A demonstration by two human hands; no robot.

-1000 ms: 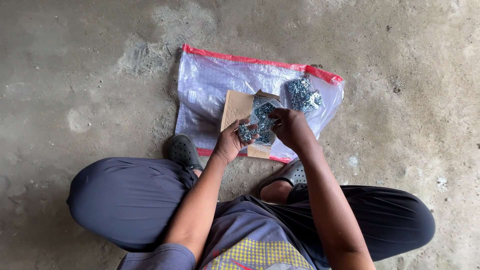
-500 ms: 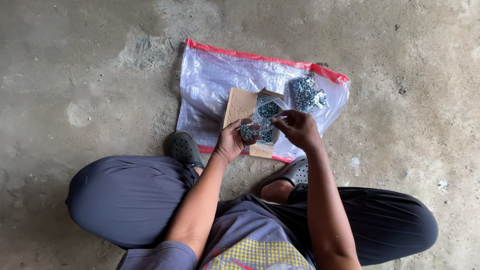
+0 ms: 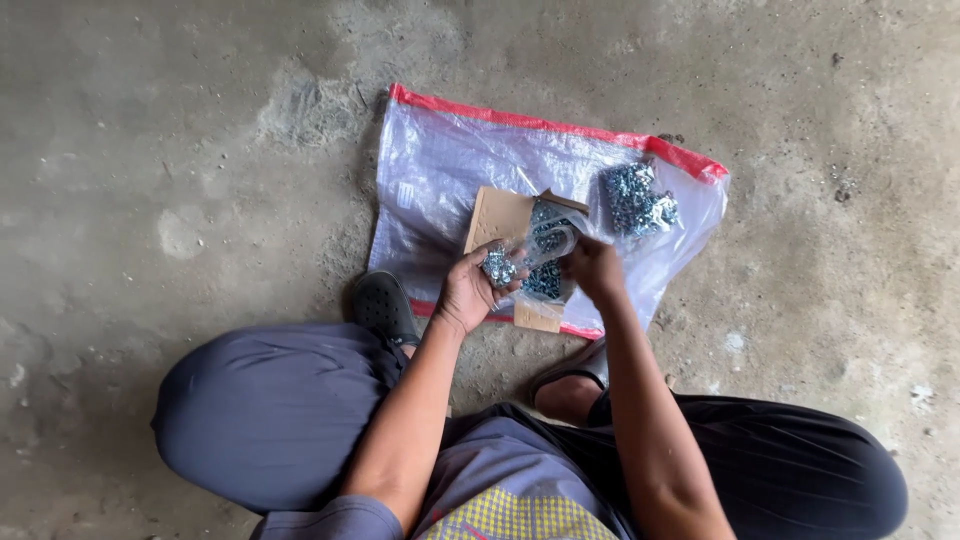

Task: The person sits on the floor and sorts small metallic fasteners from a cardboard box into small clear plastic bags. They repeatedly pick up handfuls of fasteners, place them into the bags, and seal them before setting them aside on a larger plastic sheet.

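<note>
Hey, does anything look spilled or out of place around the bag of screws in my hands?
Nothing stands out. The left hand and right hand hold a clear bag of small metal fasteners over an open cardboard box. Another filled bag lies on the woven plastic sack; no loose pieces show on the concrete floor.

We see soft, even daylight with no hard shadows, a mild sheen on the white plastic sack (image 3: 450,170), sharp focus at the centre, and the concrete floor (image 3: 150,150) slightly darker towards the left edge.
</note>
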